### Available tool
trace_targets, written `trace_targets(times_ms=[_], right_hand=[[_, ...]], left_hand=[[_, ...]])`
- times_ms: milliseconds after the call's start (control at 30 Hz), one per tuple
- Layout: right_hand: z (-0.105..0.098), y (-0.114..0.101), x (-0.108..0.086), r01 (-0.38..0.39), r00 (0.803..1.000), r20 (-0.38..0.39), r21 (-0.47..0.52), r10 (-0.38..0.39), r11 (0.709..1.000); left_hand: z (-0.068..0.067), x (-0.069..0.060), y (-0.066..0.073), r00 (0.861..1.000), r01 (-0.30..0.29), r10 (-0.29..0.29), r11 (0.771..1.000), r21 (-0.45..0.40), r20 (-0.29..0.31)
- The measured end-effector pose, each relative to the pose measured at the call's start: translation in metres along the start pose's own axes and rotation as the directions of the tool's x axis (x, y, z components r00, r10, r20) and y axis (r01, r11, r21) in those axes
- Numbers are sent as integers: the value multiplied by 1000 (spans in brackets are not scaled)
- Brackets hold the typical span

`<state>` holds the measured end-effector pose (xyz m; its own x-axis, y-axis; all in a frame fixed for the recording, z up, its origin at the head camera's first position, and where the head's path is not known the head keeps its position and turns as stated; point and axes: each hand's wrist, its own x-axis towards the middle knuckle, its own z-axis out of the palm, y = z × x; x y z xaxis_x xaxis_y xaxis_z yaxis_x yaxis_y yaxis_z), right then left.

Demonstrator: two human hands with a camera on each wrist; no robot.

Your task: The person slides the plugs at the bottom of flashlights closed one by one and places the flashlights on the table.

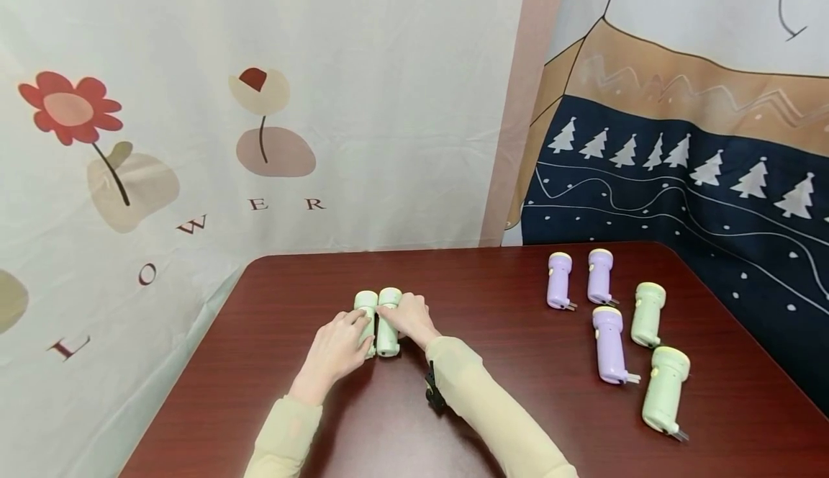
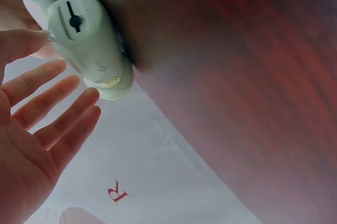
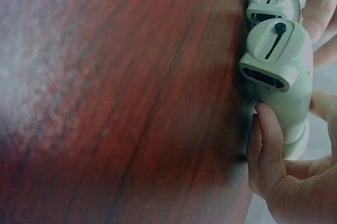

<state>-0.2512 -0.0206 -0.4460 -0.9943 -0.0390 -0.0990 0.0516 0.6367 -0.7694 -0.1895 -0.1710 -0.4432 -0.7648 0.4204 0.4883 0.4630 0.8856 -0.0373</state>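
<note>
Two pale green flashlights lie side by side on the table, the left flashlight (image 1: 367, 305) and the right flashlight (image 1: 388, 319). My left hand (image 1: 337, 345) is at the left one; in the left wrist view its fingers (image 2: 58, 95) are fairly straight and spread, and the thumb appears to touch the casing. My right hand (image 1: 411, 317) grips the right flashlight (image 3: 287, 87), fingers and thumb on either side of its body. Plug ends of both face the wrist cameras, each with a dark slot. Part of the left flashlight is hidden behind my left hand.
Toward the table's right side lie three purple flashlights, one (image 1: 609, 345) nearer than the others, and two more green flashlights, one (image 1: 666, 391) closest to me. Metal prongs stick out of several. Printed curtains (image 1: 401, 104) hang behind the dark red table (image 1: 505, 391).
</note>
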Motion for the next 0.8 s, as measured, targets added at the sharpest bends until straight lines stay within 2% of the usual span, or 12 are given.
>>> trace_targets(times_ms=[133, 267, 533, 667, 800], right_hand=[[0, -1, 0, 3, 1000, -19, -34, -4, 999], [0, -2, -1, -4, 1000, -17, -48, 3, 999], [-4, 0, 0, 17, 1000, -7, -138, -18, 990], [-14, 3, 0, 36, 999, -3, -163, -37, 986], [-34, 8, 2, 53, 997, -42, -213, -63, 976]], left_hand=[[-1, 2, 3, 1000, -12, 12, 1000, 0, -1], [-2, 3, 6, 1000, -6, 7, 1000, -17, 6], [-2, 7, 12, 1000, -11, 11, 999, -35, -3], [-2, 8, 15, 1000, -11, 11, 999, -42, -6], [0, 10, 17, 1000, -13, 13, 999, -42, -5]])
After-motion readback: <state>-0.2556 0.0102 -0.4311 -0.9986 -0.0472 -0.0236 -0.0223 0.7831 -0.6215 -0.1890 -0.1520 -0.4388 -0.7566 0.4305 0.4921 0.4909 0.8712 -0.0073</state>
